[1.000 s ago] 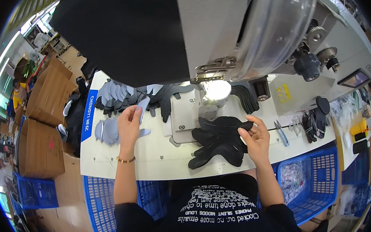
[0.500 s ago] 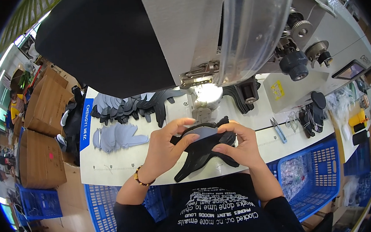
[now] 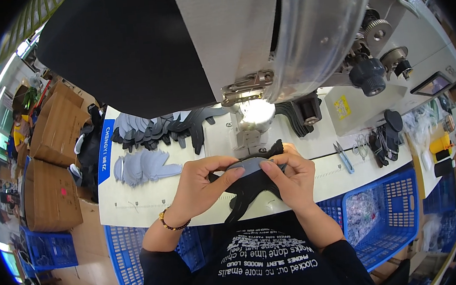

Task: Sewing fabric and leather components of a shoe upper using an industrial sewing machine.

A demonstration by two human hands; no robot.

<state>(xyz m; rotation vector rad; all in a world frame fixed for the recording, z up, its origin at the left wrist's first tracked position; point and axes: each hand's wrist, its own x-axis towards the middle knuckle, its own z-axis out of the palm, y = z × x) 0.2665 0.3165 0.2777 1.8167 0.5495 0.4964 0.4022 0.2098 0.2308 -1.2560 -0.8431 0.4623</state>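
Note:
Between my two hands is a black cut fabric piece (image 3: 249,191) with long legs hanging toward the table's front edge. A small grey curved piece (image 3: 251,166) lies along its upper edge. My left hand (image 3: 202,184) pinches the left end, thumb on top of the grey piece. On the other end, my right hand (image 3: 293,177) grips with its thumb pressed on the grey piece and fingers behind. Just beyond them is the lit needle area of a sewing machine (image 3: 255,111). The fingertips behind the fabric are hidden.
Overlapping black and grey cut pieces (image 3: 157,129) and a stack of grey pieces (image 3: 147,167) lie at left. More black pieces (image 3: 294,118) sit right of the needle. Blue-handled snips (image 3: 344,157) lie farther right. Blue baskets (image 3: 404,203) flank me below the table (image 3: 137,208).
My right thumb has moved up from the black fabric onto the grey piece. The black piece has shifted, its legs now hanging closer together.

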